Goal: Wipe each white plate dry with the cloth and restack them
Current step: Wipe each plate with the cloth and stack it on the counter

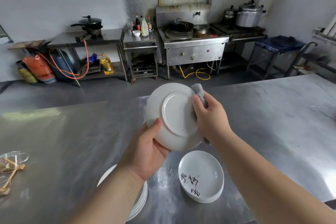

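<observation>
Left stack (141, 203), right stack (201, 169): sitting by the tabletop's (72, 142) near edge.
Left hand (147, 149): I'm gripping the plate (178, 112), underside facing me.
Right hand (209, 120): I'm clutching the cloth (199, 90) against its rim.

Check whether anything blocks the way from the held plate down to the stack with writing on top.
Nothing visible does. The left hand holds the plate above the table while the right hand presses the cloth to it; the marked stack lies uncovered just below, its top free.
</observation>
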`<state>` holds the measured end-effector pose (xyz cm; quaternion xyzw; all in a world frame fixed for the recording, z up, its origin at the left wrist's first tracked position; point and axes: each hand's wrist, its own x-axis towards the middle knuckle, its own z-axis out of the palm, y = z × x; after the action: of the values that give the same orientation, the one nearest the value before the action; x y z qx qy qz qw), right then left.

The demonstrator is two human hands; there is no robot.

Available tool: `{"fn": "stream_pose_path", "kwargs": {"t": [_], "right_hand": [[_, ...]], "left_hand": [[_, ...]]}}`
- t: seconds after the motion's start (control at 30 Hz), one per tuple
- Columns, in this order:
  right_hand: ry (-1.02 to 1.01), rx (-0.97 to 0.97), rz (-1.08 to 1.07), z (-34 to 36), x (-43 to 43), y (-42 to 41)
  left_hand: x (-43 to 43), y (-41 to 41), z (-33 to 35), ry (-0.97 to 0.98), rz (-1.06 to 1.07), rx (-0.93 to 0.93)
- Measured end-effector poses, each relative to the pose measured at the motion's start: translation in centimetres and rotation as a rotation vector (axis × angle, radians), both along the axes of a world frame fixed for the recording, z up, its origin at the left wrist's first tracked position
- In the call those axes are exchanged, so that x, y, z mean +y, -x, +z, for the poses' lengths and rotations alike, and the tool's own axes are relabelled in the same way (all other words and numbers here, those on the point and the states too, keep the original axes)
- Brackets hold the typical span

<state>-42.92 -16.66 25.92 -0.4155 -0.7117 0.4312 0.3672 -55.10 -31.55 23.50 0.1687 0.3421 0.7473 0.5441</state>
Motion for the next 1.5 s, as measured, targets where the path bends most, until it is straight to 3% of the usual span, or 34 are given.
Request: {"fn": "stream_pose_path", "kwargs": {"t": [0.1, 0.2, 0.27, 0.33, 0.43, 0.53, 0.73, 0.87, 0.97, 1.1, 1.17, 1.27, 1.4, 1.47, 1.5], "right_hand": [[-0.056, -0.053, 0.213, -0.3, 1.1, -1.8], [-0.138, -0.206, 0.388, -0.2, 1.7, -2.3], [-0.237, -0.28, 0.336, -0.2, 1.3, -2.1], [-0.261, -0.28, 0.154, -0.9, -0.1, -2.1], [-0.034, -0.09, -0.049, -3.4, -4.9, -2.3], [0.135, -0.02, -0.041, -5.5, -8.2, -2.5], [0.07, -0.175, -0.129, -2.0, 0.5, -3.2], [0.037, 0.012, -0.199, -4.3, -3.8, -4.0], [0.189, -0.018, -0.161, -6.8, -7.1, -4.3], [0.346, 0.008, -0.156, -8.2, -2.5, -7.1], [0.303, -0.12, -0.118, -8.4, 1.1, -9.5], [0.161, -0.492, 0.076, -10.5, 5.7, -12.6], [0.23, -0.734, 0.334, -13.9, 7.8, -15.5], [0.276, -0.792, 0.39, -15.3, 8.4, -16.5], [0.292, -0.808, 0.411, -15.8, 8.6, -16.8]], "left_hand": [[-0.7, 0.8, 0.1, 0.048, -0.08, -0.011], [-0.5, 0.7, -0.5, 0.133, -0.124, 0.103], [-0.2, 0.3, -0.9, 0.146, -0.089, 0.14], [0.1, -0.1, -1.1, 0.122, -0.035, 0.121], [0.7, -0.6, -1.5, 0.088, 0.065, 0.014], [1.3, -1.7, -2.0, 0.104, 0.092, 0.001], [2.8, -3.9, -1.7, 0.067, 0.082, -0.017], [5.0, -6.0, -1.4, 0.102, 0.09, -0.036], [6.8, -7.9, -2.3, 0.159, 0.108, -0.058], [7.7, -8.9, -4.3, 0.263, 0.133, -0.093], [7.4, -8.9, -5.4, 0.296, 0.154, -0.098], [6.6, -9.2, -7.6, 0.39, 0.164, -0.107], [5.8, -10.2, -11.3, 0.587, 0.115, -0.088], [5.5, -10.2, -13.3, 0.714, 0.067, 0.036], [5.4, -10.0, -14.2, 0.823, 0.027, 0.206]]}}
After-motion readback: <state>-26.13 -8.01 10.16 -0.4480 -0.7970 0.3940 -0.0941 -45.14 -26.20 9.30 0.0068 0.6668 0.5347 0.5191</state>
